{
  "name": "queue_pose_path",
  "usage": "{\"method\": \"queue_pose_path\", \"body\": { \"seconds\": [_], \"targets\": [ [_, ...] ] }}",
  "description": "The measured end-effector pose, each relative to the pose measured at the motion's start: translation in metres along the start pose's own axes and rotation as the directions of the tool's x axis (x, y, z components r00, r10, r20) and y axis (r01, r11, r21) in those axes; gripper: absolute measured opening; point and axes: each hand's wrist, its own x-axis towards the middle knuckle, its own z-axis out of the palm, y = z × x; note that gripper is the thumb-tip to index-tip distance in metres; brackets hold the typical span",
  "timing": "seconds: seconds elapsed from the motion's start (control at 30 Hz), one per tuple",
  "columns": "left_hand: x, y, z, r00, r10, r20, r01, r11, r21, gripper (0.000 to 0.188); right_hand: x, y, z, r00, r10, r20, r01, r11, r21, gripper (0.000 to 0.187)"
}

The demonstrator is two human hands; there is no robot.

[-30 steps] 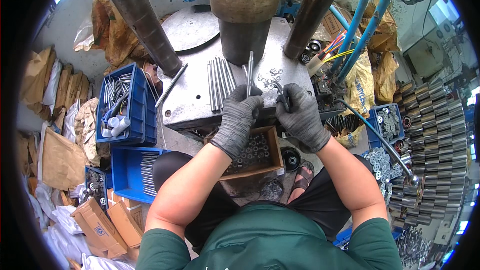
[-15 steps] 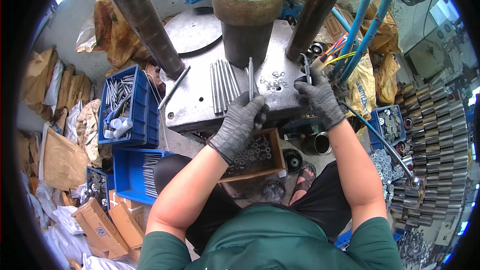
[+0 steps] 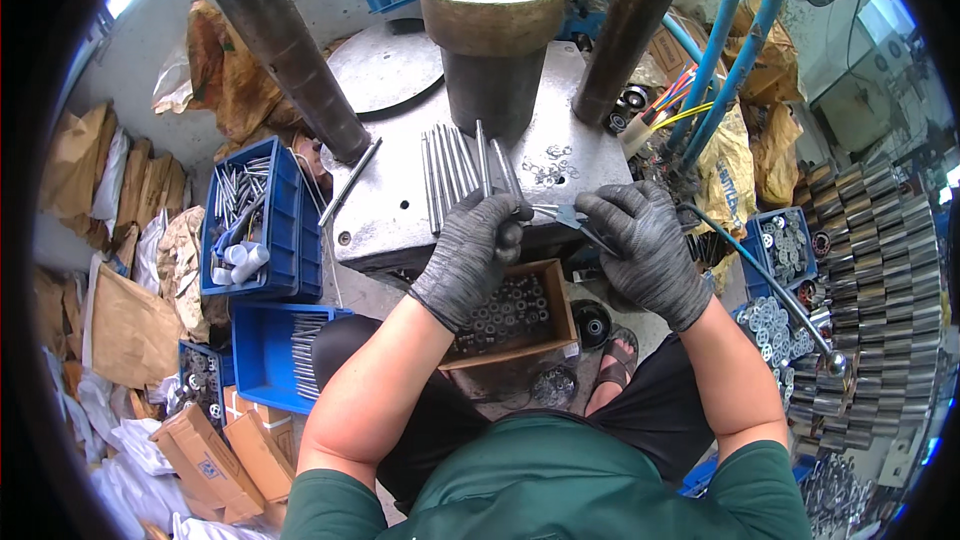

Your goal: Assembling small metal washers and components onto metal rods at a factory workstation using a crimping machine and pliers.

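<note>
My gloved left hand (image 3: 472, 252) is closed around a slim metal rod (image 3: 482, 155) that points up and away from me. A second, thicker-looking rod (image 3: 506, 170) stands out beside it; whether the hand also grips that one I cannot tell. My gloved right hand (image 3: 645, 250) is closed on a pair of pliers (image 3: 568, 216), whose thin tips point left and reach the left hand's fingers. What the tips touch is too small to make out. Beyond the hands, several rods (image 3: 437, 175) lie side by side on the metal plate (image 3: 390, 215), with small retaining rings (image 3: 550, 166) scattered to their right.
A thick steel cylinder (image 3: 490, 50) rises from the plate between two dark columns (image 3: 285, 50). Below my hands sits a wooden box (image 3: 510, 315) of small round parts. Blue bins (image 3: 285, 340) stand at left. Stacked metal cylinders (image 3: 885, 280) and a ball-ended lever (image 3: 800, 320) are at right.
My right hand has brought the pliers down and left, from near the right column to my left hand. The rod in my left hand has shifted slightly left.
</note>
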Motion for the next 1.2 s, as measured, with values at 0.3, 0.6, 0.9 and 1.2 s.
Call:
{"method": "queue_pose_path", "body": {
  "seconds": [0.3,0.6,0.9,1.2],
  "targets": [
    [-0.005,0.000,0.004,1.000,0.002,-0.001,-0.002,1.000,0.016,0.006,0.001,0.007,0.005,0.998,-0.066,0.009,0.066,0.998,0.018,0.037],
    [-0.006,-0.001,0.001,1.000,0.024,0.018,-0.024,1.000,0.020,0.007,0.000,0.005,0.003,0.995,-0.094,0.017,0.094,0.996,-0.002,0.041],
    [-0.008,-0.001,0.004,0.999,0.041,-0.004,-0.041,0.996,0.075,0.008,-0.003,0.007,0.003,0.993,-0.095,0.067,0.096,0.995,-0.012,0.044],
    [-0.012,0.005,-0.004,0.944,0.280,0.175,-0.323,0.895,0.308,0.037,-0.014,0.020,-0.004,0.950,0.288,0.124,-0.312,0.904,0.291,0.040]
  ]
}}
